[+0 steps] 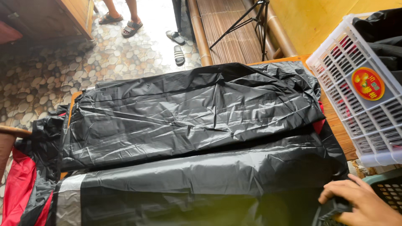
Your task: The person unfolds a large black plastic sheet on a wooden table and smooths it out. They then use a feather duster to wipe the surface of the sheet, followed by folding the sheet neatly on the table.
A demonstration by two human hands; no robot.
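Note:
A large black plastic raincoat [197,113] lies spread and folded across a wooden table [341,136]. It has a grey band [69,196] and red lining [19,188] at its left end. My right hand [360,201] is at the bottom right corner, fingers curled on the raincoat's dark edge next to a green basket [387,186]. My left hand is out of sight.
A white plastic crate [362,90] holding black garments stands at the right end of the table. Beyond the table are a pebble-patterned floor [37,71], a black tripod [251,21], loose sandals [178,46] and another person's feet [121,19].

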